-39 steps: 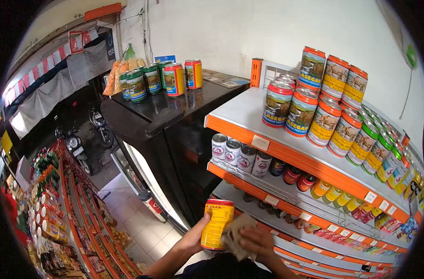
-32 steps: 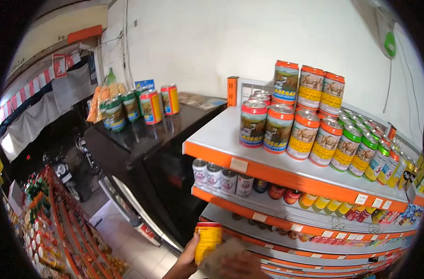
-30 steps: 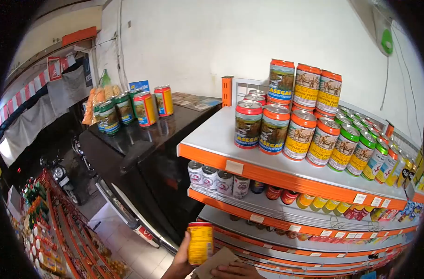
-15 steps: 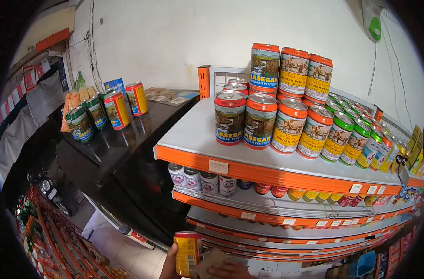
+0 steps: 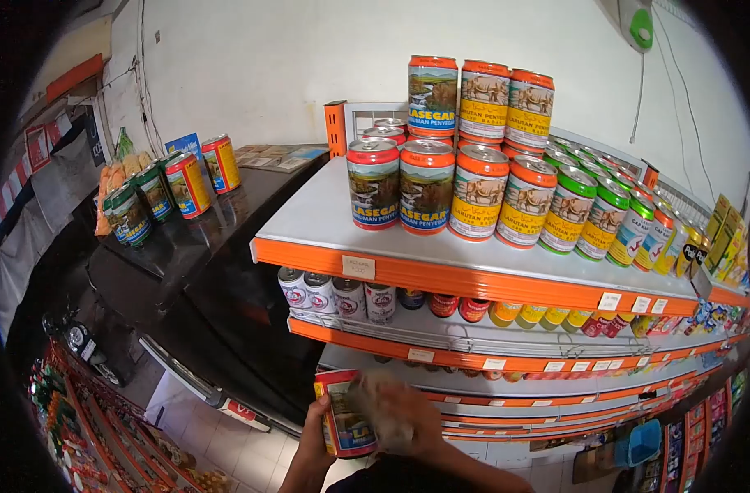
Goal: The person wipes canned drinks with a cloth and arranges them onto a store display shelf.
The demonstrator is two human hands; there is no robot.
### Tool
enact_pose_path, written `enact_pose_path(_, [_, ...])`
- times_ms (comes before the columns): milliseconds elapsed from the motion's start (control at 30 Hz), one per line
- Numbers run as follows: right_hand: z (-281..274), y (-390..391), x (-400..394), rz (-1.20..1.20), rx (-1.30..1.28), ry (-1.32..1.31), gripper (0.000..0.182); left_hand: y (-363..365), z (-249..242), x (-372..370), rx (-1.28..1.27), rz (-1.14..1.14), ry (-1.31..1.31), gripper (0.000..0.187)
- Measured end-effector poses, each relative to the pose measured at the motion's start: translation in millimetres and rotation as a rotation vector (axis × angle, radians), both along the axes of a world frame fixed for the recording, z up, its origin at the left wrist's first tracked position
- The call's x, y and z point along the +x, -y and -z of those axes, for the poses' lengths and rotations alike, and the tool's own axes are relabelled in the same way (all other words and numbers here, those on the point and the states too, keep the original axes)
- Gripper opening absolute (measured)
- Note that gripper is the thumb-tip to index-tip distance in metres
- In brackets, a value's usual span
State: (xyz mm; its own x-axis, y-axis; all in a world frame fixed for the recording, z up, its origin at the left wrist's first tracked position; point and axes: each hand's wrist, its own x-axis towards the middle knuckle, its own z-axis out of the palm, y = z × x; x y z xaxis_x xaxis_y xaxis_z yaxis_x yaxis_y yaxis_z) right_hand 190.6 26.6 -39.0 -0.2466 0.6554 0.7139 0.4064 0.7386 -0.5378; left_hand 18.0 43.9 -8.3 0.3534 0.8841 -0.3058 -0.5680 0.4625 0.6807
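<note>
Gripping the can (image 5: 340,421) from its left side, the left hand (image 5: 311,440) is closed to the can's width, thumb lying along the near left edge; its other fingers go behind the can, so how they are spread cannot be told. The right hand (image 5: 422,417) is bent over a greyish cloth (image 5: 385,407), its fingers curled and bunching the fabric against the can's right side; blur hides the separate fingertips, and how tightly they close cannot be told. Between the two hands, the can is held in the air low in the view, in front of the lower shelves (image 5: 457,359) and well below the white top shelf (image 5: 309,209). Its long axis runs near upright but tilted, the top leaning to the left and the base set a little to the right. The red top rim points up, the red base band down. A yellow panel shows along the left, and the picture side with blue lettering near the base faces the camera, upright with the can; the cloth covers much of its upper right part.
</note>
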Motion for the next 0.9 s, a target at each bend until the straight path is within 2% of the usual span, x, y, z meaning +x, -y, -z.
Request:
enact_pose_path(33, [0.4, -9.6, -1.8, 0.033, -0.203, -0.225, 0.046, 0.3, 0.5, 0.2, 0.083, -0.027, -0.027, 0.06])
enact_pose_path(100, [14.7, 3.7, -12.2, -0.017, -0.257, -0.309, 0.049, -4.8, 5.9, -3.5, 0.254, -0.098, -0.01, 0.058])
enact_pose_path(133, [23.9, 11.1, -18.5, -0.075, -0.319, -0.388, 0.053, -3.0, -14.0, 0.6, 0.261, -0.152, 0.074, 0.054])
enact_pose_path(167, [31.1, 16.4, -24.2, -0.075, -0.309, -0.39, 0.053, -10.0, -18.1, -3.5, 0.315, -0.187, 0.063, 0.052])
enact_pose_path(233, [33.8, 23.6, -31.8, -0.267, -0.098, -0.496, 0.041, -20.7, -16.3, -12.8, 0.369, -0.261, 0.008, 0.048])
enact_pose_path(333, [3.9, 1.0, -19.6, -0.18, -0.036, -0.377, 0.04, -12.5, -10.2, -8.2, 0.333, -0.179, 0.003, 0.047])
enact_pose_path(367, [-4.2, -6.8, -20.2, -0.175, -0.036, -0.381, 0.04, -6.9, -11.6, -1.0, 0.359, -0.216, -0.054, 0.047])
enact_pose_path(467, [-8.0, -19.2, -28.3, -0.209, -0.14, -0.47, 0.039, -5.1, -1.2, 18.1, 0.319, -0.325, 0.029, 0.046])
enact_pose_path(533, [8.8, -9.8, -33.8, -0.246, -0.303, -0.647, 0.046, -8.4, 0.7, 16.7, 0.361, -0.389, 0.069, 0.046])
enact_pose_path(567, [24.2, -2.4, -32.4, -0.248, -0.295, -0.645, 0.046, -9.9, 1.3, 13.9, 0.401, -0.458, 0.11, 0.046])
enact_pose_path(600, [43.0, 6.0, -26.7, -0.246, -0.621, -0.741, 0.045, -11.7, 2.2, 8.7, 0.452, -0.443, 0.174, 0.053])
enact_pose_path(633, [47.6, 7.3, -22.3, -0.237, -0.95, -0.822, 0.048, -15.7, 1.0, 9.5, 0.595, -0.564, 0.047, 0.059])
enact_pose_path(667, [49.4, 2.5, -23.3, -0.241, -0.942, -0.814, 0.048, -19.5, 0.4, 10.7, 0.732, -0.685, -0.084, 0.064])
enact_pose_path(700, [48.3, -0.1, -28.4, -0.214, -1.06, -0.998, 0.05, -25.5, -1.5, 11.8, 0.885, -0.751, -0.078, 0.061])
enact_pose_path(733, [47.3, -0.1, -32.3, -0.182, -1.179, -1.188, 0.052, -27.6, -4.2, 13.4, 0.884, -0.751, -0.078, 0.061])
enact_pose_path(767, [43.5, -4.2, -31.7, -0.181, -1.18, -1.19, 0.052, -28.4, -6.6, 15.9, 1.04, -0.7, -0.234, 0.063])
enact_pose_path(833, [29.7, -16.5, -30.7, -0.487, -1.231, -1.444, 0.038, -28.0, -3.8, 17.0, 1.288, -0.583, -0.498, 0.077])
enact_pose_path(867, [29.3, -16.2, -29.5, -0.491, -1.226, -1.448, 0.038, -30.6, 8.6, 17.2, 1.267, -0.57, -0.582, 0.09])
enact_pose_path(900, [28.4, -16.6, -24.3, -0.552, -1.216, -1.458, 0.039, -25.5, 9.0, 16.2, 1.201, -0.554, -0.701, 0.09])
